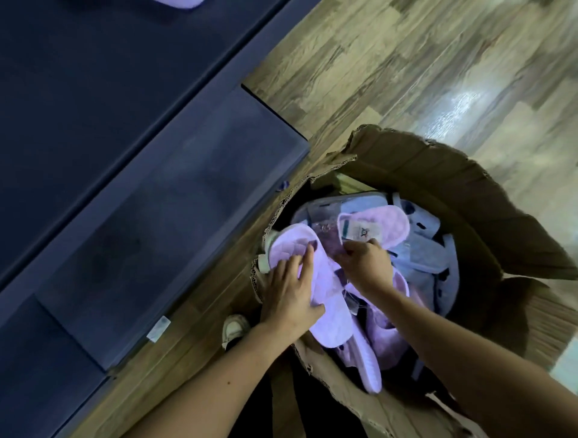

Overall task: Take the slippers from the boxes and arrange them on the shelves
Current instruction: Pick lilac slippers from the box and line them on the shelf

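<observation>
An open cardboard box [438,175] on the wood floor holds several slippers, lilac, pink and grey-blue. My left hand [291,294] grips a lilac quilted slipper [325,281] at the box's left rim, fingers over its upper and thumb under it. My right hand [364,261] reaches into the middle of the box, fingers curled on a slipper below a pink slipper [387,225] with a white label. What it pinches is partly hidden. Grey-blue slippers [422,250] lie to the right.
A dark blue shelf unit [156,193] runs along the left, its low ledge beside the box. A lilac slipper [181,3] shows at the top edge on the shelf. My shoes [233,329] stand between shelf and box. Torn box flaps [344,384] lie near me.
</observation>
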The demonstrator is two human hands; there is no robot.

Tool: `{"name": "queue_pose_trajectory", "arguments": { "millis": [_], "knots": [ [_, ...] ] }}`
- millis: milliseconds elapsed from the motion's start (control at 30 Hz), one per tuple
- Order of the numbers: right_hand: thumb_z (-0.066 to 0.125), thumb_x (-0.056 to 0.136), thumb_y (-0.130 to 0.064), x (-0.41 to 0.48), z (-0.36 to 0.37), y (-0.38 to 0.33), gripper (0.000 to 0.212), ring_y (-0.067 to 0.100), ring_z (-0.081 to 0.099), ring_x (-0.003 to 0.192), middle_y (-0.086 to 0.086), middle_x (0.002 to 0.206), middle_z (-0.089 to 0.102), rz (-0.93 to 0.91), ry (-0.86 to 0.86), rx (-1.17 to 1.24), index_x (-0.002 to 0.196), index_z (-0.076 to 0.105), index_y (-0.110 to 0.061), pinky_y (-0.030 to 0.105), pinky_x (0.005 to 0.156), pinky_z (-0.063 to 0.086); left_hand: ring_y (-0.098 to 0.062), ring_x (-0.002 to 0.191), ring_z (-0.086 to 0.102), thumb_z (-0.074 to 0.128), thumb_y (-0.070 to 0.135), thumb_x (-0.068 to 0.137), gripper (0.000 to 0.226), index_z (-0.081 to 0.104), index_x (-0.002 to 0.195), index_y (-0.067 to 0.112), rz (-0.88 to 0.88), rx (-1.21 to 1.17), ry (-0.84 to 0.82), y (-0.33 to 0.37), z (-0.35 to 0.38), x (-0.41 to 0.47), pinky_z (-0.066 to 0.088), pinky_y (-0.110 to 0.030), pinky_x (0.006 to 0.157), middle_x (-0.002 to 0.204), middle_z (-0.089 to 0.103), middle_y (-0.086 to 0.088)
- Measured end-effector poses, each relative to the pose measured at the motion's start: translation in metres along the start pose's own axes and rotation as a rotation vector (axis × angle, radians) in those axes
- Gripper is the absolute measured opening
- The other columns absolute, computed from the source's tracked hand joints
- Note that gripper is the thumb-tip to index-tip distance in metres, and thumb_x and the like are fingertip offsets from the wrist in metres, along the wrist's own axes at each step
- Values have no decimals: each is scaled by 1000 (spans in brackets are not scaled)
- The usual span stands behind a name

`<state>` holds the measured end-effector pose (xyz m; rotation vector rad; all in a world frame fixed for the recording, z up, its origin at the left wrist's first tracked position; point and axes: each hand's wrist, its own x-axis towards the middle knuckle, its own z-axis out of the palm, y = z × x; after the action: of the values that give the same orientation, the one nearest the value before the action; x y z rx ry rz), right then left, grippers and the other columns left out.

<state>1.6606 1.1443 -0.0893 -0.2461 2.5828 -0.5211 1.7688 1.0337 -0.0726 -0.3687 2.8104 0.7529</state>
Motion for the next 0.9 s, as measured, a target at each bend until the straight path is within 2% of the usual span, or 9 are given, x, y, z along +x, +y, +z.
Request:
{"name": "queue_pose_trajectory", "arguments": {
  "millis": [100, 233, 300, 433, 567, 633, 733, 800, 900],
  "knots": [
    [66, 81, -26, -10, -30, -8, 50, 26, 45, 71, 18, 58, 55, 6, 148, 124, 46, 32, -16, 31, 58, 24, -33, 90, 65, 60, 36, 51, 84, 43, 128, 5, 37, -46, 60, 9, -25, 9, 53, -36, 78, 110, 65, -12],
    [63, 85, -28, -18, -73, -34, 40, 18, 48, 57, 6, 51, 52, 53, 232, 309, 54, 49, -6, 31, 56, 30, -32, 98, 64, 47, 43, 64, 74, 39, 128, 8, 122, -87, 154, 13, -68, 25, 53, -37, 84, 116, 64, -16],
    [64, 85, -29, -23, -88, -50, 42, 4, 46, 49, -5, 46, 51, -9, 258, 363, 51, 45, -11, 20, 51, 29, -29, 101, 58, 48, 46, 67, 72, 40, 129, 10, 139, -29, 235, 11, -93, 30, 49, -34, 84, 118, 63, -15],
    [65, 85, -23, -31, -106, -98, 21, -2, 53, 61, -4, 63, 63, -133, 245, 466, 68, 65, -11, 7, 54, 34, -22, 103, 44, 43, 50, 78, 66, 41, 130, 9, 115, 58, 400, -8, -144, 30, 42, -36, 85, 123, 61, -15],
    [62, 87, -19, -37, -106, -157, 23, -1, 52, 60, -6, 62, 59, -245, 205, 503, 66, 58, -11, 3, 54, 35, -28, 99, 58, 21, 49, 94, 61, 45, 132, 8, 32, 248, 355, -51, -199, 16, 49, -41, 71, 125, 60, -13],
    [61, 87, -16, -40, -99, -188, 20, -4, 52, 58, -8, 64, 56, -309, 184, 510, 68, 54, -17, 1, 55, 34, -31, 113, 53, 10, 53, 89, 72, 33, 143, 12, -44, 300, 258, -72, -227, 7, 43, -44, 82, 142, 46, -9],
    [61, 86, -16, -40, -87, -232, 12, 11, 54, 65, -3, 75, 60, -372, 142, 516, 76, 54, -16, 9, 58, 38, -23, 135, 22, -6, 57, 71, 83, 2, 149, 27, -134, 285, 210, -108, -259, -4, 26, -44, 103, 157, 10, 5],
    [60, 87, -20, -36, -80, -261, 9, 16, 55, 69, -3, 82, 58, -399, 95, 490, 86, 59, -11, 28, 66, 43, -21, 136, 20, -4, 55, 70, 82, 4, 148, 30, -180, 249, 265, -129, -277, -9, 24, -43, 104, 157, 9, 9],
    [56, 88, -27, -26, -72, -299, 15, 18, 58, 79, -4, 89, 59, -443, 47, 422, 94, 60, -14, 31, 72, 45, -23, 134, 25, 8, 52, 83, 68, 13, 148, 33, -250, 264, 341, -159, -299, -8, 28, -41, 103, 155, 17, 13]
  ]
}}
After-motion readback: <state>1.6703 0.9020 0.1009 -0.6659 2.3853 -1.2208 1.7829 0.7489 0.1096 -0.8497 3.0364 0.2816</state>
